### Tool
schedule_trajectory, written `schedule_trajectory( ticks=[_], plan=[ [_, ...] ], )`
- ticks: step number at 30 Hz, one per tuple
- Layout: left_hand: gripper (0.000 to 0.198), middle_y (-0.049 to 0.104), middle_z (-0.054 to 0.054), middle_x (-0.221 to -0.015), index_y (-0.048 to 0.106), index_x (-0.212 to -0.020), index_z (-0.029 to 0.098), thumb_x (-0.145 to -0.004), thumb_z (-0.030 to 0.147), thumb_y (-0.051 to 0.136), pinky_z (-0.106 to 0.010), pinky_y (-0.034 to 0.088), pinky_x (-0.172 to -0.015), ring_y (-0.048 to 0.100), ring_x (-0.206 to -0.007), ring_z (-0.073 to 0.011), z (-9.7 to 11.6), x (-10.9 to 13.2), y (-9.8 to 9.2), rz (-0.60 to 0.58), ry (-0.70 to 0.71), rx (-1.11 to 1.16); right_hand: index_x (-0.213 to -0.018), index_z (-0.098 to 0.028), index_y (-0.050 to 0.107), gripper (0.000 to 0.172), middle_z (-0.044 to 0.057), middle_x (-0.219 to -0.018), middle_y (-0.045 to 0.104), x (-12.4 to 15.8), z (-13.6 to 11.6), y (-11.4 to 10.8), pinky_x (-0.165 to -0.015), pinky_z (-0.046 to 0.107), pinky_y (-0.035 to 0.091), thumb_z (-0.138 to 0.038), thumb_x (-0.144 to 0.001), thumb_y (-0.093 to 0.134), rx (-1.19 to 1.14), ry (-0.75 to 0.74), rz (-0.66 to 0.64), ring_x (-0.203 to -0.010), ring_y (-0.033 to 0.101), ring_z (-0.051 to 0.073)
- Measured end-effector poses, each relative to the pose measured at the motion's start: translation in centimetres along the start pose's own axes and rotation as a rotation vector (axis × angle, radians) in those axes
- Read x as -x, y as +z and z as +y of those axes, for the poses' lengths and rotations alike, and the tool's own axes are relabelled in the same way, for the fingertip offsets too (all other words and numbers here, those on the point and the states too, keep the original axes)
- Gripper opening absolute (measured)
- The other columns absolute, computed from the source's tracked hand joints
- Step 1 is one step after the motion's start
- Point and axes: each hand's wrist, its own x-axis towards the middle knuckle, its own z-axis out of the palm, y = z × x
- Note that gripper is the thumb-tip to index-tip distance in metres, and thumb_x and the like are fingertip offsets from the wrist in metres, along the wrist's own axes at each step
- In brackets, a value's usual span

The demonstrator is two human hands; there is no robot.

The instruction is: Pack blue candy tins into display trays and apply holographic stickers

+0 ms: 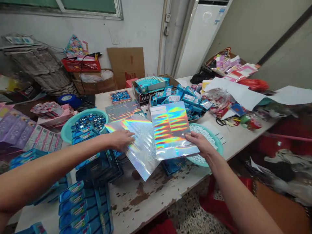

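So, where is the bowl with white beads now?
Head view, right of centre: the bowl with white beads sits partly under the holographic sheet in the right hand.

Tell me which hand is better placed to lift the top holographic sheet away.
Probably the right hand: it pinches the top holographic sheet at its lower right edge. The left hand lies flat on the lower sheet, gripping nothing.

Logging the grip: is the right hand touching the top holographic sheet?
Touching. The head view shows the right hand with its thumb on the lower right edge of the top holographic sheet, no gap.
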Motion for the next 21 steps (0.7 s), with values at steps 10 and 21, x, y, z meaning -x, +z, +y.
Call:
schedule_trajectory(
  ticks=[10,21],
  plan=[
    [0.044,0.063,-0.009,-0.114,0.044,-0.126,0.015,-0.089,0.038,0.037,-0.031,0.048,-0.080,0.061,-0.097,-0.0195,12.6,2.3,-1.7,0.587,-0.337,1.096,-0.089,-0.021,0.064,0.045,0.007,-0.090,0.069,10.0,10.8,7.4,-0.070,0.035,0.054,-0.054,-0.061,0.074,-0.170,-0.022,0.007,-0.081,0.065,0.023],
    [0.039,0.065,-0.008,-0.108,0.054,-0.118,0.029,-0.085,0.015,0.038,-0.035,0.047,-0.072,0.063,-0.096,-0.0242,29.7,9.0,8.9,-0.164,-0.488,0.443,-0.121,-0.024,0.056,0.052,0.007,-0.127,0.058,16.8,13.9,4.5,-0.104,0.032,0.037,-0.040,-0.073,0.070,0.766,-0.389,-0.350,-0.121,0.050,0.021]
  ],
)
